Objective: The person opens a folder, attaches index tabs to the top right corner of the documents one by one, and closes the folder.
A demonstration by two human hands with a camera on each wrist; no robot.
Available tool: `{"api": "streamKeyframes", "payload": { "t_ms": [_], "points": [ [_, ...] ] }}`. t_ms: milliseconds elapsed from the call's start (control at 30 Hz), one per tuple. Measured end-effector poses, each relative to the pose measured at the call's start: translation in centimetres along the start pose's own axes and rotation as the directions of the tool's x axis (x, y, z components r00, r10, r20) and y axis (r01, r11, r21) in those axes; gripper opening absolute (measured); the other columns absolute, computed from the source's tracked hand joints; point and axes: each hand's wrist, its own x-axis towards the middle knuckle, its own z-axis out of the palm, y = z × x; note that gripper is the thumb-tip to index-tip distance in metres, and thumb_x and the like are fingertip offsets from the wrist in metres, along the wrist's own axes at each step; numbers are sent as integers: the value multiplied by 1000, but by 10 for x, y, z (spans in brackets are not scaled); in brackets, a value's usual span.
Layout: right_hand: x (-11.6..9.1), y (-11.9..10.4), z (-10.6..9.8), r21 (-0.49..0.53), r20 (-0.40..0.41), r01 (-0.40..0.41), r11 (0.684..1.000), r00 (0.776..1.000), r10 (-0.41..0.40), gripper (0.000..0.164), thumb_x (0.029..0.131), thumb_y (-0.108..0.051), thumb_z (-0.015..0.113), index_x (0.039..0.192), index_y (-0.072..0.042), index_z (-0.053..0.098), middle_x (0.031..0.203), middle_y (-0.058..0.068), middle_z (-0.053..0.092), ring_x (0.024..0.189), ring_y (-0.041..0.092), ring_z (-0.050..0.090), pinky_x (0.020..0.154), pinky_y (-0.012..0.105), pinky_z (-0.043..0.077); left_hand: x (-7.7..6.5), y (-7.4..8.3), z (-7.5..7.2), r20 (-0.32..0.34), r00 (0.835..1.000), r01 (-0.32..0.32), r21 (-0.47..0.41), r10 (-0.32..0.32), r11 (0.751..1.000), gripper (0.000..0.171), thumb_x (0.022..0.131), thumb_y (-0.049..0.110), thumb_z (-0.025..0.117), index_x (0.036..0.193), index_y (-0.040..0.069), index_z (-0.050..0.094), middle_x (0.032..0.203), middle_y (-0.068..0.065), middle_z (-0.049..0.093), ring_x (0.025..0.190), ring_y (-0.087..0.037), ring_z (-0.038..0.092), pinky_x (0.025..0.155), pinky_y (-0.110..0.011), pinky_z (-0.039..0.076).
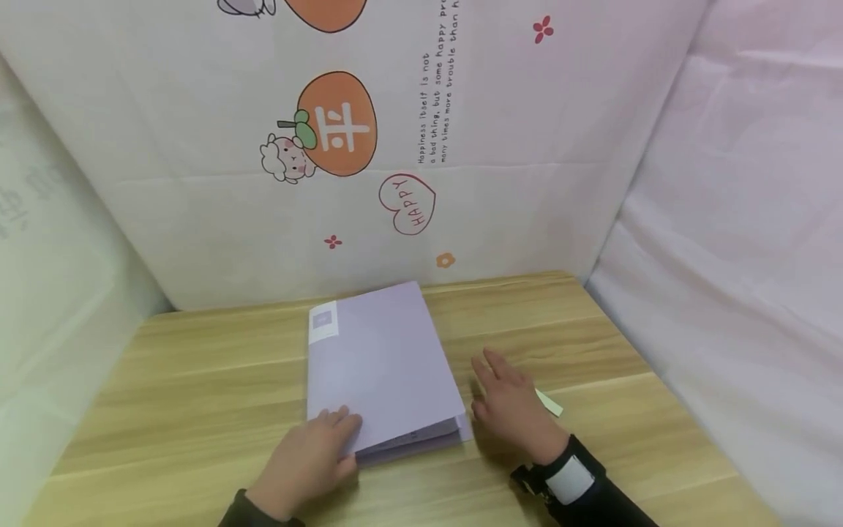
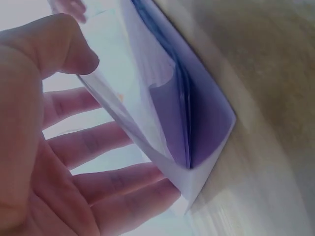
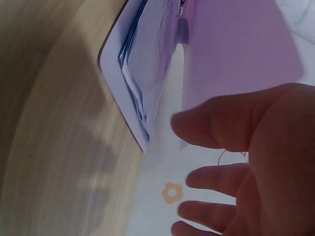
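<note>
A lilac folder (image 1: 382, 359) with a white label (image 1: 323, 320) near its top left lies on the wooden table. Its front cover is slightly raised along the right and lower edges, and papers (image 3: 147, 64) show inside in the right wrist view. My left hand (image 1: 309, 454) rests on the folder's lower left corner, fingers extended over the cover and the thumb by the lower edge. To the right of the folder, my right hand (image 1: 516, 410) hovers apart from it with fingers spread and holding nothing. A pale green strip (image 1: 549, 403) lies partly hidden behind that hand.
The wooden table (image 1: 217, 395) ends at a white printed cloth (image 1: 500, 146) hanging behind it. More white cloth (image 1: 737, 241) hangs along the right side, and another cloth (image 1: 59, 256) stands at the left.
</note>
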Motion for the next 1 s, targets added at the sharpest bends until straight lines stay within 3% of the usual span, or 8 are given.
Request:
{"api": "streamKeyframes", "payload": {
  "t_ms": [133, 400, 633, 833, 1000],
  "points": [
    [1, -9, 4, 14, 41, 24, 1000, 999, -25, 64, 85, -24, 74, 139, 3, 53, 147, 25, 43, 133, 40, 43, 95, 63, 41, -1, -3, -3, -20, 1000, 13, -50, -14, 999, 46, 79, 21, 73, 121, 3, 65, 122, -24, 64, 108, -44, 62, 87, -56, 51],
    [4, -27, 15, 41, 132, 138, 990, 981, -142, 63, 84, -28, 74, 141, -9, 55, 144, 14, 52, 134, 30, 45, 95, 67, 36, -4, -6, 0, -15, 999, 47, -152, -50, 987, 51, 81, 17, 70, 129, 2, 62, 130, -21, 60, 118, -41, 58, 97, -52, 47],
    [2, -32, 18, 21, 299, 103, 994, 949, -105, 57, 86, -33, 73, 137, -10, 61, 141, 15, 54, 133, 31, 46, 97, 65, 36, -6, -8, -10, -46, 990, 116, -286, -134, 951, 56, 80, 11, 70, 133, 2, 58, 132, -15, 60, 120, -34, 58, 98, -48, 46],
    [0, -27, 20, -2, 335, 65, 998, 940, -61, 57, 85, -35, 75, 135, -11, 63, 140, 14, 55, 133, 31, 47, 96, 64, 38, -8, -9, -11, -9, 984, 160, -371, -176, 915, 59, 81, 6, 66, 139, 1, 53, 135, -15, 58, 116, -26, 60, 95, -44, 50],
    [5, -26, 18, -5, 355, 50, 999, 934, -45, 58, 86, -36, 75, 136, -11, 62, 142, 15, 53, 134, 32, 46, 98, 64, 37, -10, -10, -14, -20, 968, 219, -422, -250, 880, 59, 84, -1, 57, 142, -2, 47, 134, -16, 58, 112, -23, 60, 91, -44, 51]
  ]
}}
